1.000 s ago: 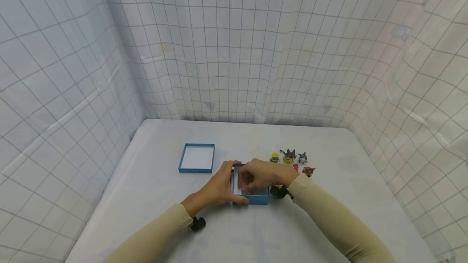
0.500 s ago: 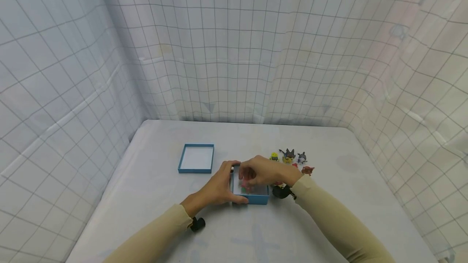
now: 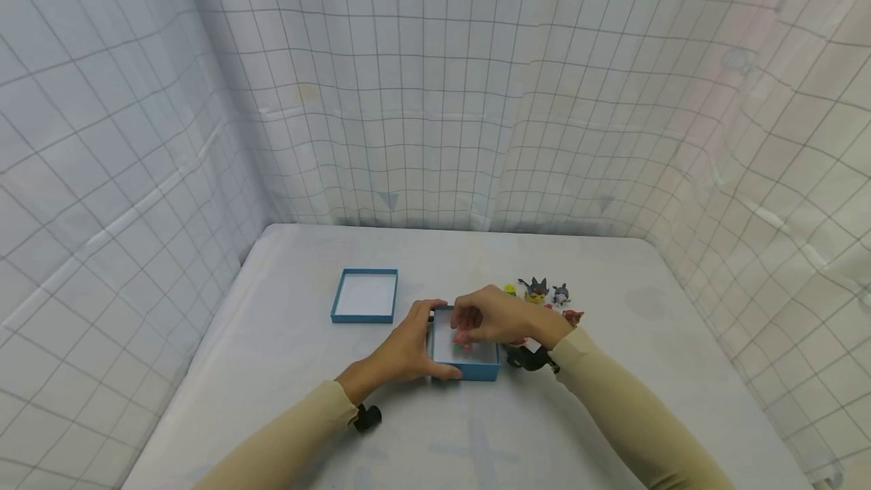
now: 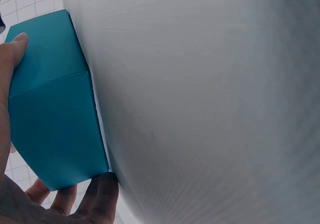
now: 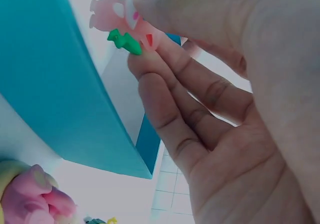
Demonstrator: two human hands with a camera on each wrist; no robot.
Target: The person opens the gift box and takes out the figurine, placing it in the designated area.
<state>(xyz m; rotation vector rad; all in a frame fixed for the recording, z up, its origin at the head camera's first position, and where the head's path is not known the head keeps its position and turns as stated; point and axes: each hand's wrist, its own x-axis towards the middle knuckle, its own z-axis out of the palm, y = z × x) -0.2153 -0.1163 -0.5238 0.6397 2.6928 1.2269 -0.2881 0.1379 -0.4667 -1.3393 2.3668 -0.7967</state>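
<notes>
My left hand (image 3: 407,346) grips the left side of a blue box (image 3: 479,372) with a white inside. The left wrist view shows the thumb on one face of the box (image 4: 57,129) and fingers around the other end. My right hand (image 3: 493,314) is over the open box. Between its thumb and fingertips it pinches a small pink toy figurine (image 5: 112,13) with green parts at its sides. In the head view the figurine (image 3: 461,337) hangs over the box's white bottom, partly hidden by the fingers.
A shallow blue-rimmed lid (image 3: 366,296) lies at the back left, white inside up. Right of the box stand several toy figurines, among them a dark-eared one (image 3: 536,289), a grey one (image 3: 561,294) and a reddish-brown one (image 3: 573,317). The right forearm partly hides that group.
My right hand has moved slightly up and to the right inside the box area, lifting the pink figurine with it. My left hand stays on the box.
</notes>
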